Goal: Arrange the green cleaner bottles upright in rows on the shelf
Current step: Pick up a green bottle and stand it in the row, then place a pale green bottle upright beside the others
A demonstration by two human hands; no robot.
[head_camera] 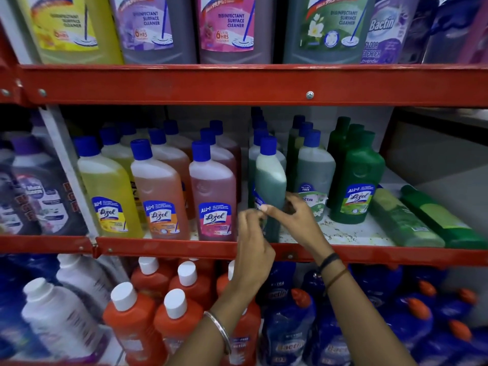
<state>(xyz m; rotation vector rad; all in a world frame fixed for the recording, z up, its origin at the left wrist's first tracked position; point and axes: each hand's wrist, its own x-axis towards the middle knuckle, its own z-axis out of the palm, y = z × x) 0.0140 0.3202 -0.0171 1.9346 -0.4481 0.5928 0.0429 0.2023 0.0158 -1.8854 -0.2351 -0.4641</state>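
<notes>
On the middle shelf (343,232) a pale green cleaner bottle (270,175) with a blue cap stands upright at the front. My left hand (252,233) and my right hand (293,215) both grip its lower part, fingers around the label. Behind it runs a row of similar blue-capped bottles. To the right stand another blue-capped green bottle (314,170) and a dark green Lizol bottle (359,180) with more behind it. Two green bottles (401,220) (443,220) lie on their sides at the far right.
Yellow (108,191), orange (161,191) and pink (214,196) bottles fill the shelf's left half in rows. Red shelf beams (237,85) run above and below. Large bottles stand on the top shelf; orange and blue bottles crowd the lower one. Bare shelf lies in front of the dark green bottle.
</notes>
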